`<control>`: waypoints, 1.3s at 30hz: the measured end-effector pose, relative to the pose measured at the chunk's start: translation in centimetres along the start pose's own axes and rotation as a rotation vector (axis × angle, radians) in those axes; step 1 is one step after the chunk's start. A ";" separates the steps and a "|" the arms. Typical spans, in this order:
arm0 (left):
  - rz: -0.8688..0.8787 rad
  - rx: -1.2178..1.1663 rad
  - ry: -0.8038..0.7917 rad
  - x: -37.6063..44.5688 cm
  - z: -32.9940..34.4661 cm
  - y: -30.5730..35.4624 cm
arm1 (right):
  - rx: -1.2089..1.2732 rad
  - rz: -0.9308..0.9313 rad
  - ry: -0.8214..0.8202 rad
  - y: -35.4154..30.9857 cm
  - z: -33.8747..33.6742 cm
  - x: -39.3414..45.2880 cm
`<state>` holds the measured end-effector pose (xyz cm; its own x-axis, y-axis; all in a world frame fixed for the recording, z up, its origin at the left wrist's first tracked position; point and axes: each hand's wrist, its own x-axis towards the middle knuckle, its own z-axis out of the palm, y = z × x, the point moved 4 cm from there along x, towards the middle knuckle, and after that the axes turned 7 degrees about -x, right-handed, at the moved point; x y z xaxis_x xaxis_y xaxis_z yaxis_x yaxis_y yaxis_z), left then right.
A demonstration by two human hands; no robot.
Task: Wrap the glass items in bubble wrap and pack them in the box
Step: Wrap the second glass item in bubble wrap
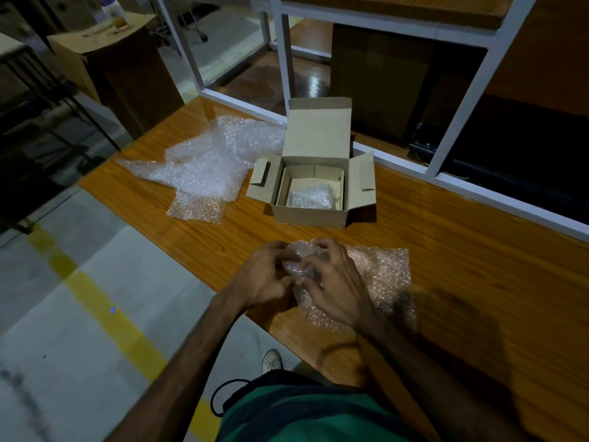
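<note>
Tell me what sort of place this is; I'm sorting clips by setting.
Probably a warehouse or packing area: a wooden worktable with bubble wrap, a cardboard box, and a concrete floor with a yellow line.

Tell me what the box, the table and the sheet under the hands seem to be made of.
The box: plain brown cardboard, matte, with folded flaps. The table: wood or wood-look laminate, glossy; grain lines and reflections show, so which one is unclear. The sheet: clear plastic bubble wrap, shiny, covered with small bubbles.
</note>
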<state>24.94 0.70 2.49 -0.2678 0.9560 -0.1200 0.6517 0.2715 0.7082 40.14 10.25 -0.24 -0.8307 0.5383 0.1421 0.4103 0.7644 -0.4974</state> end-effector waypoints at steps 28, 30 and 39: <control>-0.015 0.171 0.036 0.3 0.1 1.1 | 0.784 0.620 -0.369 6.2 -6.7 1.9; 0.001 0.183 0.034 0.3 0.3 1.0 | 0.927 0.663 -0.325 5.6 -6.4 2.3; 0.107 0.166 -0.015 0.5 0.6 0.1 | 1.027 0.581 -0.242 2.0 -6.4 4.3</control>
<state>25.27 1.24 2.07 -0.1807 0.9816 -0.0618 0.7842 0.1817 0.5933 39.76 16.39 4.89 -0.7153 0.5439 -0.4387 0.3466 -0.2689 -0.8986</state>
